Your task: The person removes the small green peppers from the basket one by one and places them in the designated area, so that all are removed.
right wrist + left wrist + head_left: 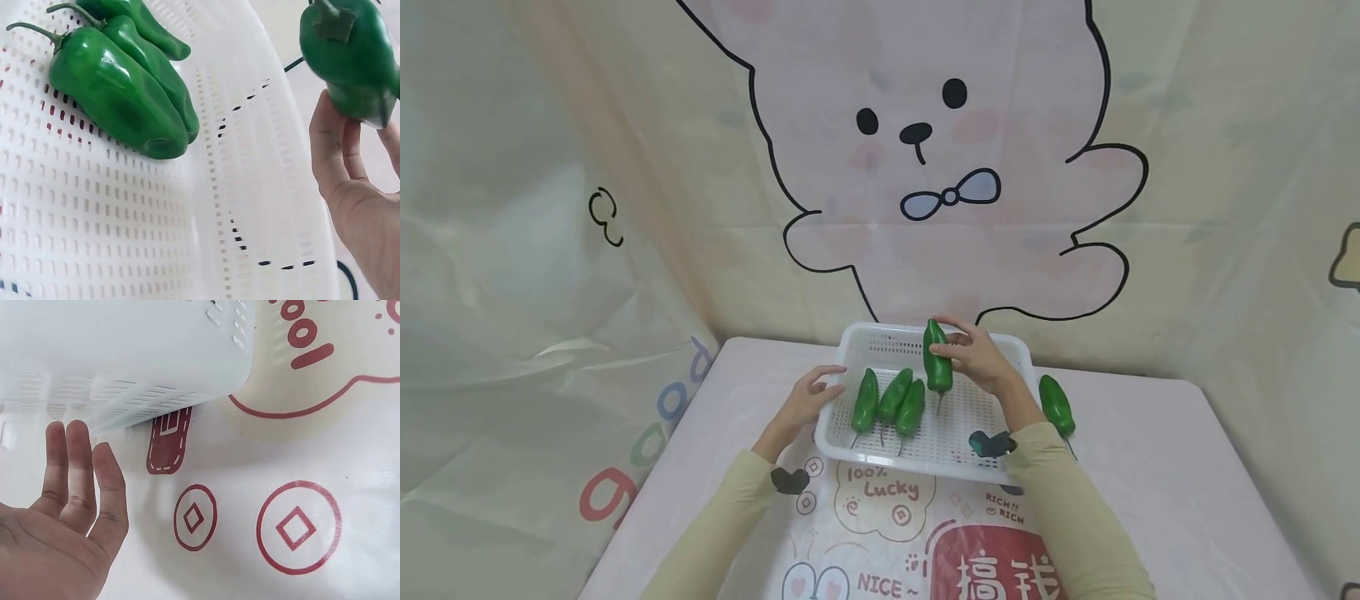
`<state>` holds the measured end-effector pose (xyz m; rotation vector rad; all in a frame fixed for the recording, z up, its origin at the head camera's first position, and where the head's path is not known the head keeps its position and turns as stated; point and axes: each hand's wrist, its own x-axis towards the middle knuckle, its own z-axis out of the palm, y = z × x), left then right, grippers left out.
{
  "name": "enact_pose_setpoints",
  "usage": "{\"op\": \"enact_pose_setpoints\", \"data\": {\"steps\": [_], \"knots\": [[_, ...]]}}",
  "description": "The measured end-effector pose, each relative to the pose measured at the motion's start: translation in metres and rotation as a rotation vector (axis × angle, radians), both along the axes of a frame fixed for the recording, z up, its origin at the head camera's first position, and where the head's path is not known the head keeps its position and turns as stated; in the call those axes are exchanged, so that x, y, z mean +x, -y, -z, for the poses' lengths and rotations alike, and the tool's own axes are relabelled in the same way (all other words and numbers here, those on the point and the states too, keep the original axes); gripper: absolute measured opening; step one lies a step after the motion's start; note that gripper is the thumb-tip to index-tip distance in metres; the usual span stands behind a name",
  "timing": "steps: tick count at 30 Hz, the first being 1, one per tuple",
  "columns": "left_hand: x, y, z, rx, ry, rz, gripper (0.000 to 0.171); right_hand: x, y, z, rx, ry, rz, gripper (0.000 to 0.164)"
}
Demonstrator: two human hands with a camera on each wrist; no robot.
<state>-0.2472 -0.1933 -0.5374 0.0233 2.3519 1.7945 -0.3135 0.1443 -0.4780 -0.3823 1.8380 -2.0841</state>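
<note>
Green pepper point(938, 367) is held in the right hand point(977, 354), fingers and thumb clamped on its sides, raised over the far side of a white perforated basket point(880, 458). In the head view its stem hangs toward the wearer and its tip points away; the right wrist view shows the stem end and cap close up, with the fingertips set against the lower part of the body. Left hand point(805, 400) is at the basket's left rim, fingers extended and a little apart, holding nothing; the left wrist view shows three of these fingers straight, their tips at the slotted outer wall, though firm contact cannot be confirmed there. Inside the basket, three peppers point(895, 396) lie side by side on the left half of the floor, stems toward the wearer; the right wrist view cuts off one of them but shows red print through the floor holes. Only the head view records a fifth pepper point(1057, 406), lying outside, just beside the basket's right wall. Right sleeve point(1075, 508) and a dark heart-shaped piece point(991, 443) at that wrist hide the basket's near right corner. Beneath is a pale printed tablecloth point(1150, 467); coin motifs on it appear larger in the left wrist view. Behind stands a backdrop point(1037, 83) with a cartoon animal.
</note>
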Motion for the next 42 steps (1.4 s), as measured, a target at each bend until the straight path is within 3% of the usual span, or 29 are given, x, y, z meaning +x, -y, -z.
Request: {"op": "enact_pose_setpoints", "data": {"steps": [14,17,22,26,30,38,42], "knots": [[0.000,-0.001,-0.002,-0.013,0.019,-0.004,0.043,0.005,0.000,-0.022,0.002,0.011,-0.069,0.062],[0.003,-0.002,-0.010,-0.005,0.017,0.011,0.045,0.006,-0.003,-0.026,0.012,-0.002,-0.060,0.063],[0.016,-0.006,-0.037,-0.005,0.007,0.048,0.048,0.007,-0.009,-0.030,0.048,-0.034,-0.043,0.065],[0.022,-0.007,-0.046,-0.005,-0.003,0.059,0.049,0.010,-0.015,-0.034,0.087,-0.069,-0.033,0.066],[0.019,-0.007,-0.042,-0.013,-0.007,0.059,0.048,0.013,-0.022,-0.037,0.131,-0.099,-0.016,0.067],[0.003,-0.003,-0.008,-0.021,-0.026,0.014,0.048,0.017,-0.037,-0.041,0.170,-0.154,-0.020,0.067],[0.002,-0.003,-0.005,-0.022,-0.033,-0.006,0.045,0.018,-0.043,-0.042,0.165,-0.172,-0.030,0.066]]}}
